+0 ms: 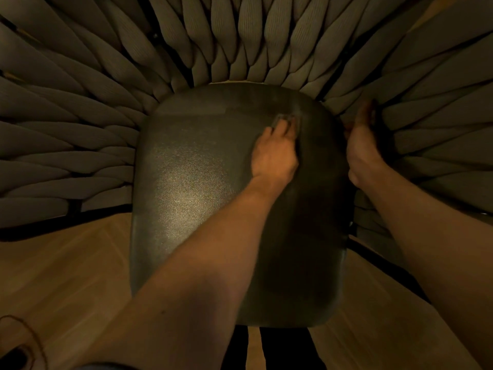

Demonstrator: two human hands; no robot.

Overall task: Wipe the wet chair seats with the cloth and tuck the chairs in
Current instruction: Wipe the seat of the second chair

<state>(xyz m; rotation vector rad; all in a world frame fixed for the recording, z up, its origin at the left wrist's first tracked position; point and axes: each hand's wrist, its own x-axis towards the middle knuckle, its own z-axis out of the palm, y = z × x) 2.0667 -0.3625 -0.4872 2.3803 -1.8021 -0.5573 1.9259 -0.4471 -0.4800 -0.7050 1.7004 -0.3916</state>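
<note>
A wooden floor (66, 263) was seen at the near edge, under a chair whose woven rope back (240, 36) fanned across the far side. The dark seat (192, 198) filled the middle, with a sheen on its left half. The right hand (360, 145) was curled round the rope back at the seat's right edge. The left hand (277, 150) was pressed onto a small cloth (286, 119), fingers bunched on it, at the seat's far right part.

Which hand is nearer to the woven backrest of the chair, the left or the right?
The right. The right hand grips the edge of the woven backrest beside the seat. The left hand presses the cloth on the seat, short of the backrest.
</note>
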